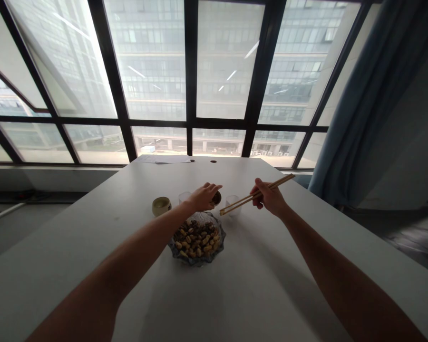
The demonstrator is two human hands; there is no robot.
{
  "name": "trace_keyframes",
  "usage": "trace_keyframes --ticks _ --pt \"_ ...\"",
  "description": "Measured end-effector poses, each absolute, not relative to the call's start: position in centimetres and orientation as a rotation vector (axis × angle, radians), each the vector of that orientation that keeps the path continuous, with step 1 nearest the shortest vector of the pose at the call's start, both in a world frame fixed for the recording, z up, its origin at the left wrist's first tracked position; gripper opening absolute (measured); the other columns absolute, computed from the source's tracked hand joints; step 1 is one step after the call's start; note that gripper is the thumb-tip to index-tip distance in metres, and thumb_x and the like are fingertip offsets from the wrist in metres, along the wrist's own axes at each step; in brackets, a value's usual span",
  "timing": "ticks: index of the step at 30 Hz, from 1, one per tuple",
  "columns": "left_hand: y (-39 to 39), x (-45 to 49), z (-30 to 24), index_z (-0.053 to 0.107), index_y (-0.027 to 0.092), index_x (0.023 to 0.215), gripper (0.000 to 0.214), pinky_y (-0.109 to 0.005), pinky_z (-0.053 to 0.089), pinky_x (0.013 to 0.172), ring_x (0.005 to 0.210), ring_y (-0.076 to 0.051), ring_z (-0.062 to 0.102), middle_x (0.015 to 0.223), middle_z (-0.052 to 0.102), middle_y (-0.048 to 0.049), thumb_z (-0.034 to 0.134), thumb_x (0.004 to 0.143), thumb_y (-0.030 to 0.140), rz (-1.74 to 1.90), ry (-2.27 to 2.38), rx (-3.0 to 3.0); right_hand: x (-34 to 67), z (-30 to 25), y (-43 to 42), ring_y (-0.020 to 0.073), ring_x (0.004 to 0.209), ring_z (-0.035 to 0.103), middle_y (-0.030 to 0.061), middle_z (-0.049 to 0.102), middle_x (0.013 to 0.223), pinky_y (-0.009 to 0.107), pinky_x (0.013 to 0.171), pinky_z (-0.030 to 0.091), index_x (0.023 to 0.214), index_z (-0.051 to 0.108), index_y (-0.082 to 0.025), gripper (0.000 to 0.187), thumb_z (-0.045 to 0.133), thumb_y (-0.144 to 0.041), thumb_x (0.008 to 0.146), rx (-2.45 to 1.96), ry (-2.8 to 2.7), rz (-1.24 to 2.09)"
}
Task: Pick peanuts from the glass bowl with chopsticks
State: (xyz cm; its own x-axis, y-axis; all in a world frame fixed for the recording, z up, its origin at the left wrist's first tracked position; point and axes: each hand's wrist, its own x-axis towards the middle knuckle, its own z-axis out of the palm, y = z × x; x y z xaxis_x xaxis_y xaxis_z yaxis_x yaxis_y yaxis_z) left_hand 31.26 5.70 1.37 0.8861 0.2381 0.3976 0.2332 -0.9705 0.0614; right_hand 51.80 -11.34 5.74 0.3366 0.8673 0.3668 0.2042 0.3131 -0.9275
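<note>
My left hand (204,195) is closed around a small round cup (217,198), tilted so that its dark opening faces right; what is inside cannot be made out. In my right hand (267,195) is a pair of chopsticks (240,202), tips pointing left and down near a clear plastic cup (232,204). Below my left wrist stands a scalloped glass bowl (219,251) full of peanuts in the shell (199,244) and smaller dark pieces. A yellowish-green cup (161,206) stands left of the bowl. Another clear cup (184,196) is partly hidden behind my left hand.
All of this is on a long white table (235,294). White paper (162,159) lies at its far end, near two dark round spots. Beyond are large windows with dark frames; a blue curtain (345,123) hangs at the right.
</note>
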Motion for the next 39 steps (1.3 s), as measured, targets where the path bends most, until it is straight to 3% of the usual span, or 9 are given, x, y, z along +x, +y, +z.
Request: trace_keyframes --ticks 5,12,19,29,35,39 --pt "5.9 31.3 1.2 0.035 0.012 0.145 0.093 -0.047 0.045 0.103 0.122 -0.035 0.051 0.133 0.056 -0.0189 0.077 0.063 0.024 0.677 0.414 2.941 51.6 5.8 -11.2 0.0114 0.028 0.047 0.0032 0.058 0.039 0.022 0.029 0.036 0.06 0.062 -0.016 0.059 0.063 -0.073 0.075 -1.189 -1.067 0.472" --pt "6.3 31.3 0.6 0.033 0.018 0.147 0.101 -0.045 0.047 0.1 0.118 -0.032 0.057 0.126 0.063 -0.0136 0.081 0.06 0.034 0.698 0.468 2.833 49.6 4.4 -10.3 0.013 0.043 0.059 0.0045 0.066 0.053 0.024 0.041 0.047 0.068 0.066 -0.016 0.06 0.062 -0.075 0.074 -1.219 -1.196 0.356" --pt "6.9 31.9 0.4 0.037 0.02 0.143 0.099 -0.042 0.05 0.096 0.113 -0.031 0.062 0.121 0.067 -0.0124 0.083 0.058 0.039 0.64 0.584 2.75 48.6 5.6 -11.3 0.0114 0.036 0.053 0.0039 0.063 0.046 0.023 0.036 0.041 0.062 0.065 -0.017 0.061 0.058 -0.075 0.078 -1.211 -1.13 0.306" --pt "6.5 31.4 1.5 0.037 0.014 0.144 0.095 -0.042 0.046 0.1 0.122 -0.034 0.058 0.134 0.06 -0.0199 0.079 0.066 0.05 0.446 0.772 2.726 45.9 8.0 -13.9 0.0103 0.03 0.048 0.0029 0.056 0.037 0.02 0.03 0.035 0.052 0.061 -0.017 0.068 0.055 -0.08 0.074 -1.325 -1.467 0.692" --pt "5.9 25.4 2.9 0.052 0.015 0.134 0.064 -0.047 0.037 0.11 0.128 -0.033 0.054 0.136 0.059 -0.0158 0.062 0.083 0.053 0.723 0.749 2.776 45.2 8.4 -14.4 0.0094 0.035 0.051 0.002 0.059 0.044 0.019 0.035 0.04 0.061 0.063 -0.016 0.063 0.054 -0.075 0.08 -1.373 -1.673 0.711" --pt "6.0 19.3 1.9 0.059 0.018 0.122 0.049 -0.048 0.04 0.108 0.12 -0.029 0.058 0.125 0.065 -0.012 0.054 0.089 0.054 1.055 0.881 2.685 45.1 8.2 -14.2 0.0093 0.037 0.053 0.0022 0.061 0.046 0.019 0.037 0.041 0.062 0.064 -0.016 0.062 0.056 -0.075 0.079 -1.38 -1.734 0.741"
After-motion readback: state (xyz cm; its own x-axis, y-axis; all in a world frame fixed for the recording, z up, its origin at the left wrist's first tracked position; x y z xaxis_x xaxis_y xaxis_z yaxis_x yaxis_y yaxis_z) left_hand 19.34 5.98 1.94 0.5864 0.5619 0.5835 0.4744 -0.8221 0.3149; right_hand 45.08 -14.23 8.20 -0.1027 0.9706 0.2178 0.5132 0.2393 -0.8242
